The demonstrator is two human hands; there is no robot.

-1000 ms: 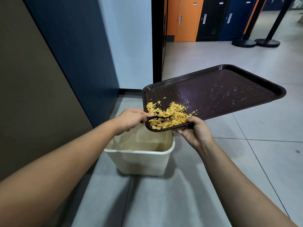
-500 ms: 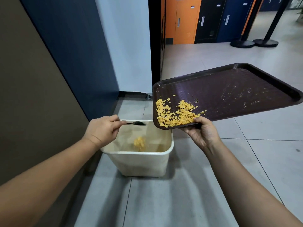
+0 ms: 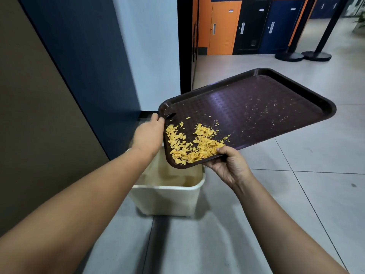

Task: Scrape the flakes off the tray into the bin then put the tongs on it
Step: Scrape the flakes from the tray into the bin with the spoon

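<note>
Tilting down toward its near-left corner, the tray was held in the air over the bin in the head view, the only view given. The right hand was pinching the tray's near edge, thumb on top beside the flakes and fingers underneath. The left hand was closed around the tongs, of which only a dark tip showed, reaching in over the tray's left edge close to its far-left corner and apart from the pile. Whether that tip touched the tray could not be told.

Most of the flakes lay heaped in the near-left corner, right against the rim, which hung above the open bin standing on the floor. Scattered crumbs were spread thinly toward the middle and far-right part of the tray.

As a judgement, the scraping was partway through: the flakes had been gathered to the low corner but a large heap sat on the tray, so several more strokes looked needed, along with a pass for the crumbs. What lay inside the bin was too dim to make out. Setting the tongs on the tray had not been done, since they were gripped in the left hand.
</note>
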